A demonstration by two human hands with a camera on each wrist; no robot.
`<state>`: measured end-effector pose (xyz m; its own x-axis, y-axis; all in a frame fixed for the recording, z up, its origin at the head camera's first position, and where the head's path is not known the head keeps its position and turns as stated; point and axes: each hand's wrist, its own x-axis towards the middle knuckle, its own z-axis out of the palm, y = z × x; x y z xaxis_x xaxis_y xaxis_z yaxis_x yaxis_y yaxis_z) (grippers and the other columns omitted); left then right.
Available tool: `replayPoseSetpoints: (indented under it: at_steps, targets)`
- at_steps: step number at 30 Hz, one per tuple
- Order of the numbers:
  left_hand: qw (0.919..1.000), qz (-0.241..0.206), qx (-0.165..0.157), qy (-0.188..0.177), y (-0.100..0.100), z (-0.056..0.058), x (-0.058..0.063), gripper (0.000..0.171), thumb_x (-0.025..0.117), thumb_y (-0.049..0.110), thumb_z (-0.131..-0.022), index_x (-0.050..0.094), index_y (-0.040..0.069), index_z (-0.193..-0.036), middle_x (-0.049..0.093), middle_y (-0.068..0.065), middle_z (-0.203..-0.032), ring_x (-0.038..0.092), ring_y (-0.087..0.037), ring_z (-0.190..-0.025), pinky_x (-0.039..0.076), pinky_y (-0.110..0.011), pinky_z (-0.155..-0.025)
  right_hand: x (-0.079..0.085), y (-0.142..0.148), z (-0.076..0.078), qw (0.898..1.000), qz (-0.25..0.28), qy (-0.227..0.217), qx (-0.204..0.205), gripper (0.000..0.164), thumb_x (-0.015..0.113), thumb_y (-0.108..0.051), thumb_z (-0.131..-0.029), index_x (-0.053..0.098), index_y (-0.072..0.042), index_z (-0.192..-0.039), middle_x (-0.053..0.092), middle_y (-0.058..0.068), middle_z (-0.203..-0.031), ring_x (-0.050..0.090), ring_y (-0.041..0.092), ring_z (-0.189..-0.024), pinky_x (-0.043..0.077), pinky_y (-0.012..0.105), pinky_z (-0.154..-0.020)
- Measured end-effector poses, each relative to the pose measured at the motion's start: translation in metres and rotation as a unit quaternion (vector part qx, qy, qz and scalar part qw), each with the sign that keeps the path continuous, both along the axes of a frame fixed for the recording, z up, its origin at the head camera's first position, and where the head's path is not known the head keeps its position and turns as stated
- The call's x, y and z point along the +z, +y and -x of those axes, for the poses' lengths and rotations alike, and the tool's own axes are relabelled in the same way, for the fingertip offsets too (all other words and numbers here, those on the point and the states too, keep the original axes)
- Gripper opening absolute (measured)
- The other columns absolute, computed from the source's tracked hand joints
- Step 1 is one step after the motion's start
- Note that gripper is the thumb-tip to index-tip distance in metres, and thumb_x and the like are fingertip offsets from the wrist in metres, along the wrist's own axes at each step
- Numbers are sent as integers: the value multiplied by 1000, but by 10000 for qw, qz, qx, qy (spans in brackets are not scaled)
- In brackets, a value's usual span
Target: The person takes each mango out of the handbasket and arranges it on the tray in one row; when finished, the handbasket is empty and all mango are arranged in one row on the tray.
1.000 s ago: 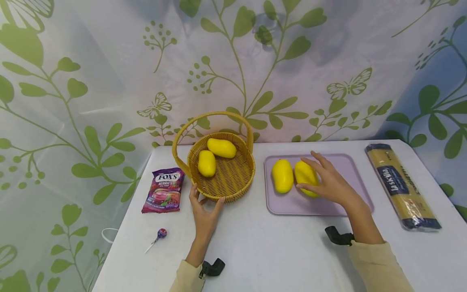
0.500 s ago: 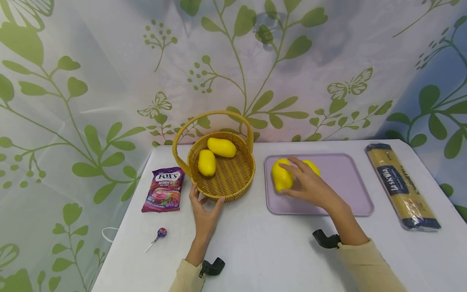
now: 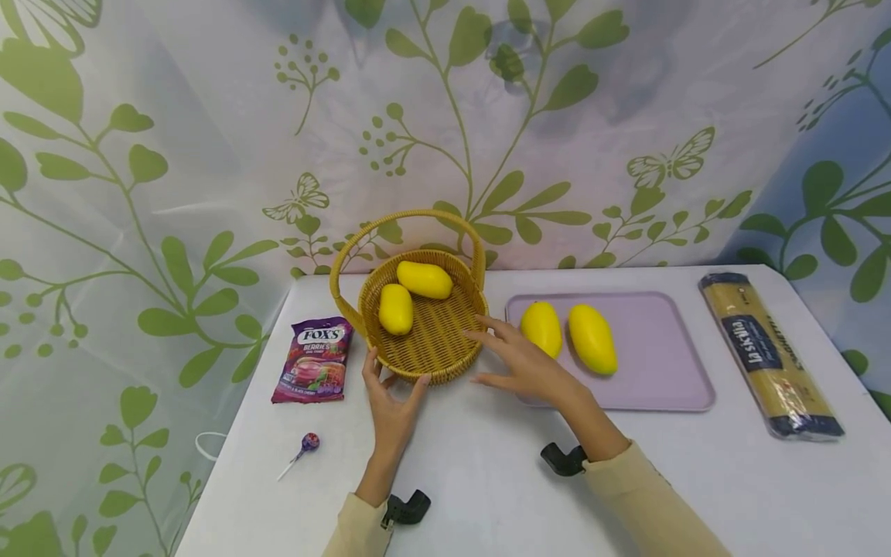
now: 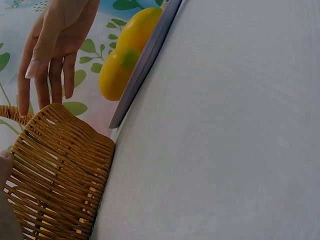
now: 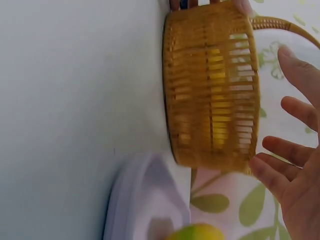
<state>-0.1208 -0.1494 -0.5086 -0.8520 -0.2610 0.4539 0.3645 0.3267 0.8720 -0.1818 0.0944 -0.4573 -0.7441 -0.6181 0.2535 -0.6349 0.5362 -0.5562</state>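
Observation:
A round wicker basket (image 3: 445,340) with a tall handle stands on the table, two yellow mangoes (image 3: 425,279) lying inside it. My left hand (image 3: 393,414) holds the basket's near-left side, thumb at the front and fingers around the left. My right hand (image 3: 525,363), fingers spread and holding nothing, hovers by the basket's right rim. The right wrist view shows those fingers (image 5: 285,150) beside the rim; whether they touch it, I cannot tell. Right of the basket, a lilac tray (image 3: 661,348) bears a mango (image 3: 541,329) and another mango (image 3: 592,339).
Left of the basket lies a purple Fox's candy bag (image 3: 313,360), with a lollipop (image 3: 306,445) nearer the front. A spaghetti pack (image 3: 769,356) lies along the table's right side. Behind the table hangs a leaf-patterned curtain (image 3: 543,155).
My right hand has moved left, from over the tray's mangoes to the basket's right rim, carrying nothing. The left hand and basket have stayed put.

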Motion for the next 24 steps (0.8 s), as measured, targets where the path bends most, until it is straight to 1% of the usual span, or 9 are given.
replayPoseSetpoints:
  at_steps: [3,6,9,12,14,18,20,24]
  targets:
    - [10000,21,-30,40,0,1,0,89,76,3,-81,20,-7,-149,23,-32,-153,30,-55,-136,41,-63,-94,1,-9,0,9997,-29,251,-4,66,72,-39,-88,46,-20,-146,31,12,-158,34,34,-143,39,55,-109]
    - [10000,35,-32,51,-1,1,-1,89,77,3,-81,19,-7,-148,23,-32,-153,31,-55,-135,41,-63,-93,3,-15,2,9987,-94,499,-91,64,72,-38,-88,48,-18,-145,33,12,-157,36,33,-142,39,55,-109]
    - [10000,75,23,50,-1,1,-1,89,77,3,-81,21,-5,-149,25,-31,-152,33,-54,-134,43,-62,-93,9,-22,6,9985,-77,532,-107,64,72,-39,-88,49,-17,-144,36,13,-156,40,34,-139,42,54,-107]
    - [9999,98,62,46,-2,1,-1,88,77,3,-80,21,-3,-149,26,-28,-153,33,-53,-134,44,-58,-93,12,-32,15,9992,-18,389,-5,65,70,-42,-89,48,-18,-145,37,13,-155,42,34,-138,45,55,-104]
    - [9999,109,74,58,-2,1,0,88,77,3,-80,22,-3,-149,26,-27,-153,33,-53,-134,44,-55,-93,11,-40,23,9999,25,136,39,65,69,-43,-89,47,-19,-146,36,12,-155,42,34,-138,46,55,-103]
    - [10000,36,83,-12,-2,-1,1,89,77,4,-80,21,-3,-149,26,-24,-154,33,-53,-135,44,-55,-94,4,-56,41,9994,8,-325,116,65,66,-46,-91,45,-21,-147,34,12,-156,39,32,-140,43,53,-107]
    - [10000,17,81,-36,-1,-1,1,89,77,4,-80,21,-3,-149,25,-26,-154,32,-53,-135,44,-57,-94,2,-64,49,9991,-51,-378,182,65,65,-46,-91,45,-20,-147,35,13,-155,39,32,-140,41,51,-109]
    - [10000,17,55,-38,-1,0,0,89,77,4,-80,21,-3,-149,24,-30,-154,32,-54,-135,43,-61,-95,3,-78,63,9988,-92,-380,286,63,67,-43,-91,47,-17,-145,41,13,-151,42,31,-137,40,49,-110]
